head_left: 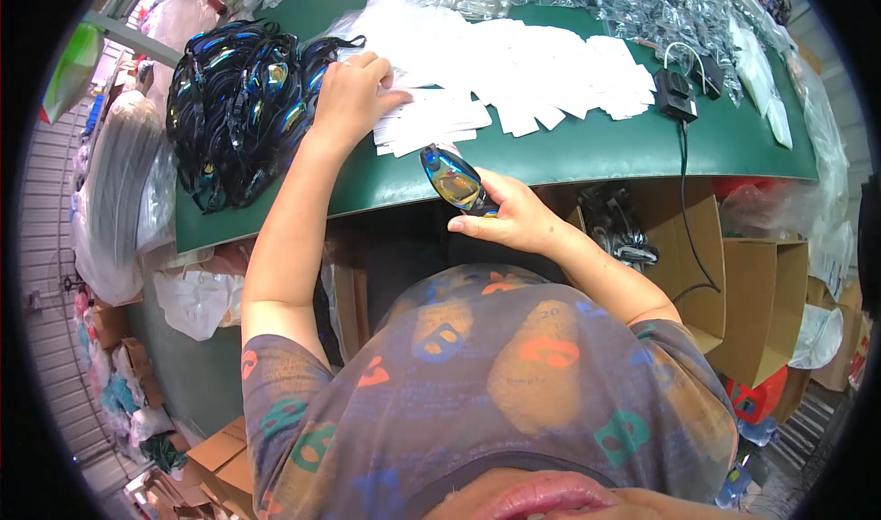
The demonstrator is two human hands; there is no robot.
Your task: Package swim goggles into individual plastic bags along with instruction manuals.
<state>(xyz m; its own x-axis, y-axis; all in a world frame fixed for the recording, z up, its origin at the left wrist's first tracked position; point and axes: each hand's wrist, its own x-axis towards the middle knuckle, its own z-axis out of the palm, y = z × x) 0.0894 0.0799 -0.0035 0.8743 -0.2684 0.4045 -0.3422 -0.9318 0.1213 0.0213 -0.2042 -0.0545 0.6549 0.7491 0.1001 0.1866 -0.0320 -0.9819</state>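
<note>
1. R hand (521, 215) holds the swim goggles (454, 182), thumb on the near side, fingers mostly hidden behind; mirrored lens w/ blue-gold sheen faces up.
2. Goggles are over the bench's (624, 157) near edge, in front of the person, just below the small stack of white cards (431, 121); can't tell if they touch the bench.
3. L hand (353, 93) is half-curled, thumb apart, at that stack's left end; can't tell if it's gripping a card.
4. Handling (judgement): goggles prob. light, frame fairly firm, strap soft; lens likely slick & easily smudged or scratched. Best hold = frame edges, fingers off lens. Cards look thin & light, prob. slide easily; pinch by an edge.
5. Big tangle of black-strapped goggles (234, 107) sits L, right beside L wrist; straps could snag.
6. Wide spread of white cards (541, 75) fills the middle; clear-bagged items (633, 15) heaped at far R.
7. Black power adapter (674, 96) stands R of the cards, its cable (684, 180) hanging over the edge toward open cardboard boxes (762, 309) below; could catch the R arm.
</note>
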